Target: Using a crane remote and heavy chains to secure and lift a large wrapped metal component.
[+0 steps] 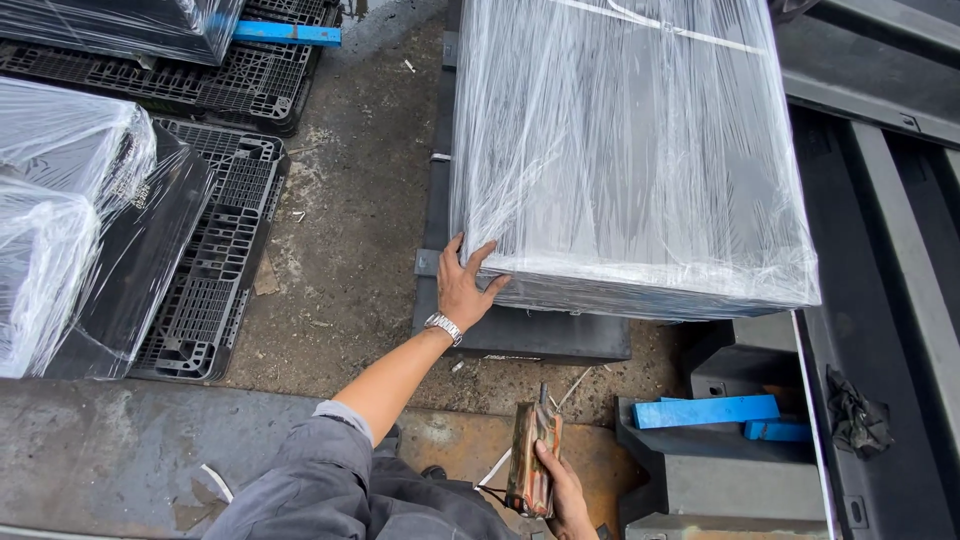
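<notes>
Item 1: wrapped block (630, 150), the largest piece I see, a long dark load under clear stretch film, resting on a black pallet (520, 335) and overhanging that pallet's near edge.

Item 2: second wrapped load (60, 220) on a black grid pallet (215, 270) at the left, well apart from item 1 across bare concrete ground (350, 200).

Item 3: grey steel frame (880, 250) along the right, with a dark rag (855, 415) lying on it.

Item 4: blue bars (705, 410) on a grey stand just beside the pallet's near right corner.

Item 5: my left hand (465, 285), wristwatch on, fingers spread wide and flat against the near left corner of the wrapped block, touching the film.

Item 6: my right hand (565, 490), closed around a worn brown pendant controller (530, 460), held upright over the rusty steel plate (470, 445) in front of the pallet's near edge, apart from the block.
</notes>
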